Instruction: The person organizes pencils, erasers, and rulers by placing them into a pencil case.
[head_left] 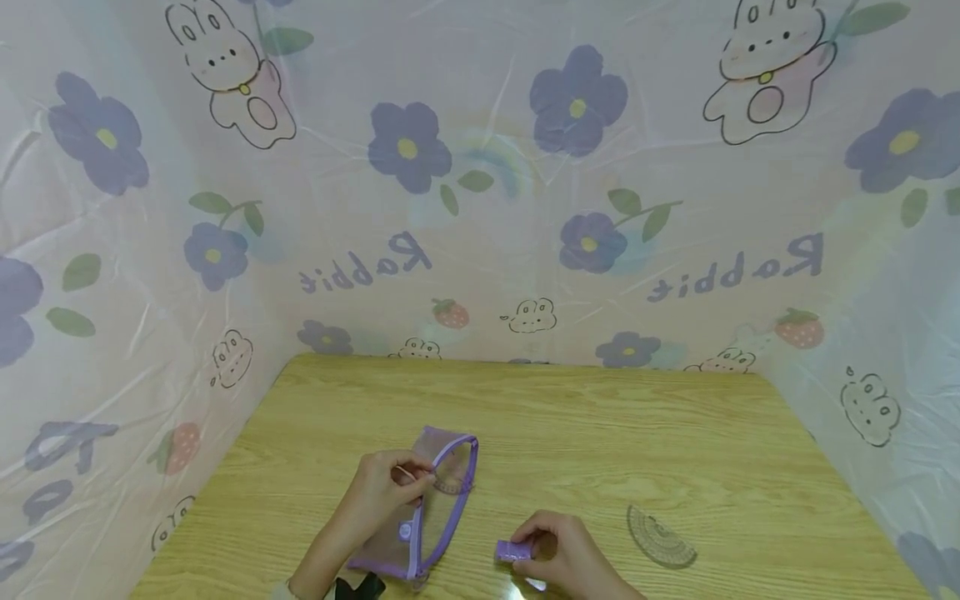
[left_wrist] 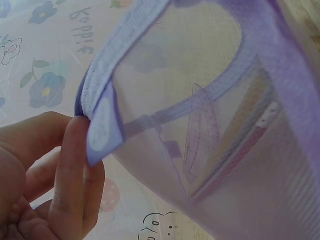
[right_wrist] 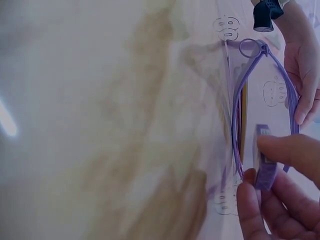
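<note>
1. Pinching a small purple block between thumb and fingers, the right hand holds it just right of the pouch. One end sticks out free, which should make it easy to aim.
2. Apart from it, the left hand pinches the zip edge of a see-through, purple-trimmed pouch, whose mouth gapes. Keeping that edge lifted would probably leave the widest gap.
3. Inside the pouch, slender sticks and a clear curved piece could snag anything pushed deep.
4. Farther right, a clear half-round protractor lies flat on the wood-grain worktop, out of the way.
5. Beyond hangs rabbit-and-flower fabric.
</note>
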